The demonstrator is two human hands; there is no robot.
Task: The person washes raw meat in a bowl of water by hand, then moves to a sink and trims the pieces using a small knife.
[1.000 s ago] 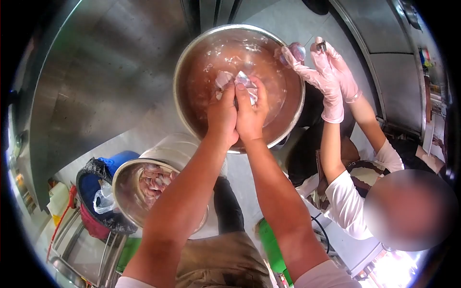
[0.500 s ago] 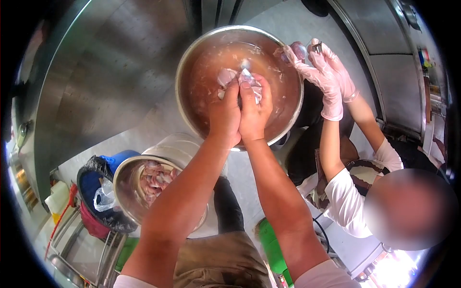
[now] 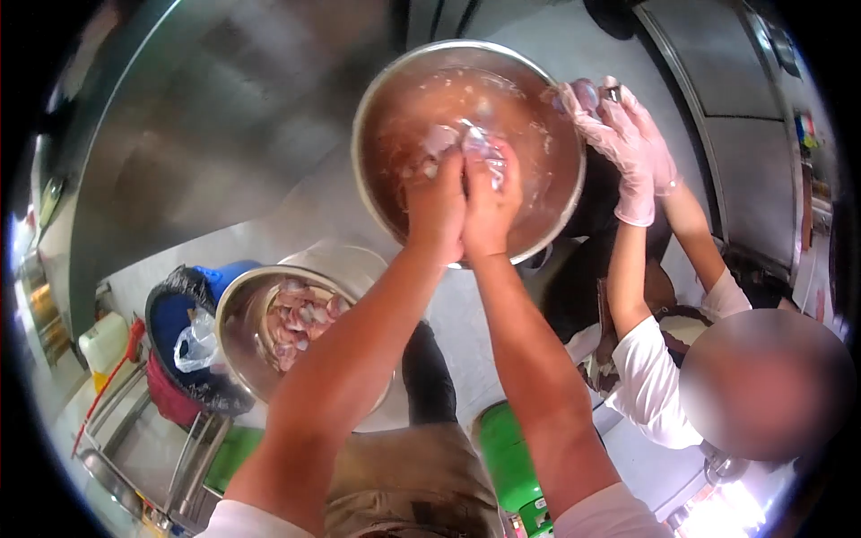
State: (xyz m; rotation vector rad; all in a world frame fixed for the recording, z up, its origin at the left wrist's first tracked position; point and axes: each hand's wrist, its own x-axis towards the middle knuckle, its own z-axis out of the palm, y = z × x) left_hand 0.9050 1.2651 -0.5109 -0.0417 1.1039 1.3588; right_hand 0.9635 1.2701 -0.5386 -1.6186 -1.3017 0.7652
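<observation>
Both my hands are together inside a large metal bowl of cloudy, pinkish water. My left hand is closed around raw gizzards, pale pink with a silvery sheen. My right hand presses against it, its fingers curled around more gizzards. The thumbs lie side by side on top, and the fingers underneath are partly hidden. Small bits float on the water around them.
A co-worker's gloved hands at the bowl's right rim hold a gizzard and a small metal tool. Lower left, a second metal bowl holds several gizzards, beside a black-lined bin. A steel counter stands left.
My hands, still closed on the gizzards, are lower at the water, whose surface is more stirred and splashed. The whole view has shifted slightly.
</observation>
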